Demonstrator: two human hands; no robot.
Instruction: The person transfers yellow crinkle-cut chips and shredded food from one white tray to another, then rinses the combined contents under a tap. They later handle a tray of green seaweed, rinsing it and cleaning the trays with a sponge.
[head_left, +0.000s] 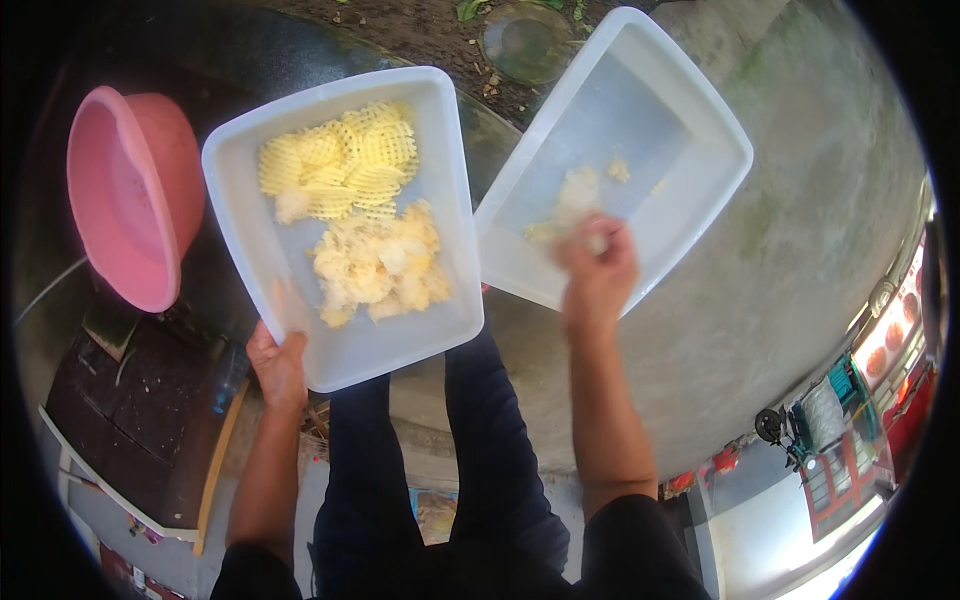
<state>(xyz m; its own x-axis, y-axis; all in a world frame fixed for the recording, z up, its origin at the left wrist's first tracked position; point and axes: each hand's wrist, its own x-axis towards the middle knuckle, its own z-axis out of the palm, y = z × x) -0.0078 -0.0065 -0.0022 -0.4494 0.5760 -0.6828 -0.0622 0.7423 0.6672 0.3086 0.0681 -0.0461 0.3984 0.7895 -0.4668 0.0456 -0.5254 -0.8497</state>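
My left hand (279, 365) grips the near left corner of a white plastic tub (341, 367), which tilts toward me. Crinkle-cut, lattice-like yellow slices (349, 161), seemingly potato, lie in its far half. Nearer me is a heap of pale yellow, frilly pieces (382, 259) that look like soaked white fungus. My right hand (600, 266), blurred by motion, is over the near end of a second white tub (645, 97). Its fingers are pinched on a whitish frilly piece (579, 191), also blurred. A few small pale scraps (618, 169) lie in that second tub.
A pink plastic basin (124, 202) is tipped on its side at the left, beside dark wet ground. Bare soil with a round lid (526, 41) lies beyond the tubs. Concrete (750, 300) spreads to the right. A dark-topped table (135, 420) stands at lower left, a parked vehicle (825, 420) at far right.
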